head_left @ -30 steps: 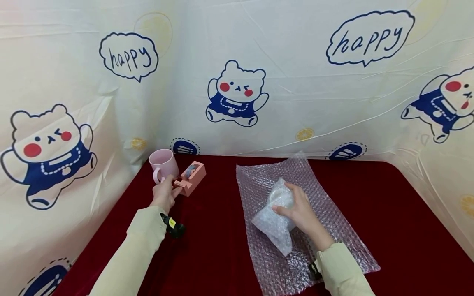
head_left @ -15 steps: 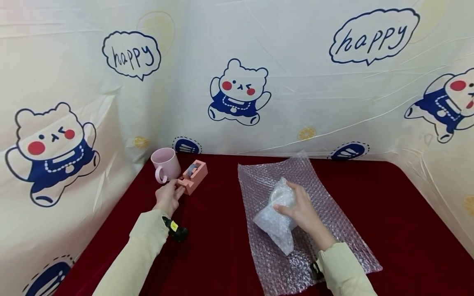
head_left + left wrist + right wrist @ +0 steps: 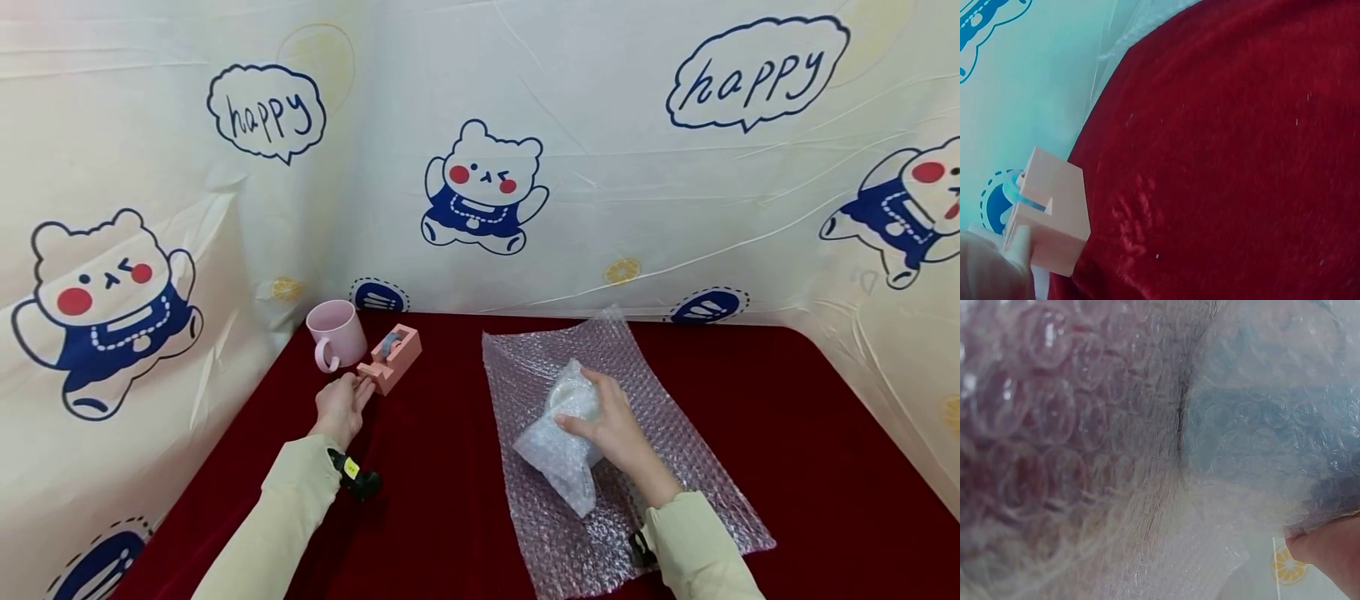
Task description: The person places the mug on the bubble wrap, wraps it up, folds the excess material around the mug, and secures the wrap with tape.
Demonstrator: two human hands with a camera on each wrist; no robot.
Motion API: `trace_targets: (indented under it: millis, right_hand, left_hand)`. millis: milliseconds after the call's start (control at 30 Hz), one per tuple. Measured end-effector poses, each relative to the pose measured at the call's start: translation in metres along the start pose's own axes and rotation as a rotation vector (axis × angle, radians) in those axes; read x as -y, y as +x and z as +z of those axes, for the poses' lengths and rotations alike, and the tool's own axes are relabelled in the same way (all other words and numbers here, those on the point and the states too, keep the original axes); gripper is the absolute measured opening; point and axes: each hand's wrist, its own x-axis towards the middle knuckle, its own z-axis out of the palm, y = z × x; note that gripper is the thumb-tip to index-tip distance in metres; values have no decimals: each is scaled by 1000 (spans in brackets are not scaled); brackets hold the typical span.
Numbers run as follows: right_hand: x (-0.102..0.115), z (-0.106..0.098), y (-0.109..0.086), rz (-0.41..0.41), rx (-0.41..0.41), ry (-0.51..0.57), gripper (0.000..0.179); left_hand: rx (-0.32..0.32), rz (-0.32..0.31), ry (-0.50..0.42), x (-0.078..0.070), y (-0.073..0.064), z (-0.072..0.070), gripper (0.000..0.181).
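My left hand [image 3: 339,410] reaches to a pink tape dispenser [image 3: 397,364] at the back left, its fingers gripping the front end. In the left wrist view, a finger lies against the lower end of the dispenser [image 3: 1060,200], which carries a roll of bluish tape [image 3: 1019,190]. Whether the fingertips also pinch the tape's end is hidden. On the right, my right hand [image 3: 611,429] holds a bubble-wrapped bundle [image 3: 558,454], thumb on its near side and fingers over the top. The thing inside is blurred by the wrap. Beneath it lies a flat bubble wrap sheet [image 3: 517,367].
A pink mug [image 3: 339,333] stands just left of the dispenser, its handle toward me. Dark red cloth [image 3: 438,467] covers the table. A white printed curtain [image 3: 600,192] closes off the back and both sides.
My left hand has drawn back slightly from beside the mug, its fingers staying at the dispenser's front end. The right hand and the wrapped bundle have kept their place; the view shifted slightly.
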Motion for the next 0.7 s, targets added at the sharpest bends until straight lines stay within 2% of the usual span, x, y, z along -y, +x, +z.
trace_targets:
  millis: [133,400,433,533,567,633,700]
  right_hand:
    - [0,1,0,0,1,-7,87]
    - [0,0,-1,0,-4,-4,87]
    - [0,0,-1,0,-4,-3,87]
    - [0,0,-1,0,-8,-4,87]
    - [0,0,-1,-1,-8,-5,86]
    - [-1,0,-1,-1,-7,-7,86]
    - [0,0,-1,-1,-6,-8,86]
  left_hand:
    - [-27,-2,99,2,1,-4,42]
    - [8,45,249,4,7,-9,53]
    - [4,60,271,4,9,-10,47]
    - [-36,176,420,6,16,-12,15]
    - [-55,226,491,6,18,-13,15]
    - [-104,313,645,6,23,-15,35]
    - [-123,389,793,5,26,-17,38]
